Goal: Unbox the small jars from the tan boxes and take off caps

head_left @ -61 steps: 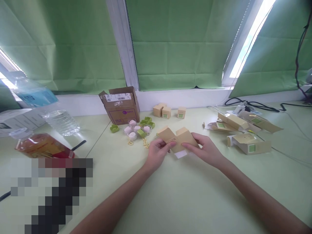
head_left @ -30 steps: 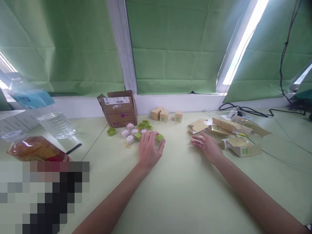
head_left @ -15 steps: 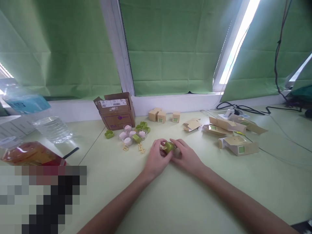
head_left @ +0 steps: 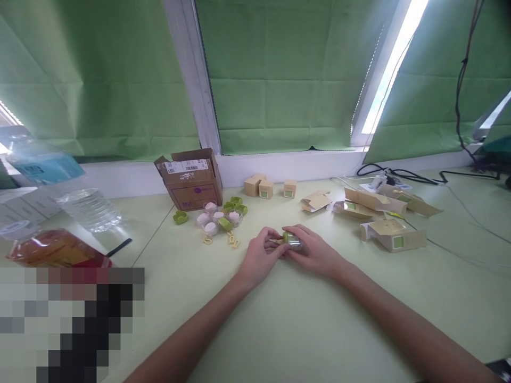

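Observation:
Both my hands meet at the middle of the pale green table. My right hand point(head_left: 315, 252) grips a small clear jar with a green lid point(head_left: 293, 240), lying on its side. My left hand point(head_left: 259, 258) pinches a small tan piece at the jar's lid end; its fingertips touch the jar. Just beyond my left hand lies a cluster of similar small jars and green lids point(head_left: 221, 215), with yellow ring tags point(head_left: 232, 240) beside them.
An open brown cardboard box point(head_left: 190, 178) stands by the window sill. Three small tan boxes point(head_left: 265, 187) sit behind the hands. Flat and half-folded tan cartons point(head_left: 379, 213) lie at right, cables point(head_left: 403, 174) beyond. Water bottle point(head_left: 90, 207) and an amber bottle point(head_left: 54, 247) lie left.
I put down the tan carton to the right, my left hand reached to the jar cluster and took one, and both hands now hold it at the middle, turned on its side.

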### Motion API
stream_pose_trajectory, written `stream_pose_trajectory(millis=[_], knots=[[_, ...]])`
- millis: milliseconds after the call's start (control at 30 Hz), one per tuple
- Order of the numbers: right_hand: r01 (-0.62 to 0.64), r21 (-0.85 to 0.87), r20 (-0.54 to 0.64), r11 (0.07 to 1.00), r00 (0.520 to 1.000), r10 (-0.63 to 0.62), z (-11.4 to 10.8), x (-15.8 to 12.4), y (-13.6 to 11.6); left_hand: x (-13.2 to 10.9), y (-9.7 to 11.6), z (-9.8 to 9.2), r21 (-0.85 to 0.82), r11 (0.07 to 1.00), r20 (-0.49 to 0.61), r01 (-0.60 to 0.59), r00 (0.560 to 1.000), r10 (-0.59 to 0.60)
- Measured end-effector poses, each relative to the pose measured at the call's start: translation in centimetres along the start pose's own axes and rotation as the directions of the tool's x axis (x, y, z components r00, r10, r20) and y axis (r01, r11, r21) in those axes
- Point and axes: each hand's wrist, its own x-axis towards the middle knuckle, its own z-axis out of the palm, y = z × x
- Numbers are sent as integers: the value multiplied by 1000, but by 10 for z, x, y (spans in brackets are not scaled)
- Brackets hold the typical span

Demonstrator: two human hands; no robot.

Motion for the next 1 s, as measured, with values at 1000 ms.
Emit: stream_pose_trajectory(millis=[1000], knots=[[-42, 44, 1, 998, 999, 42, -3, -4, 7, -1, 2, -5, 76, 997, 67, 23, 997, -28]])
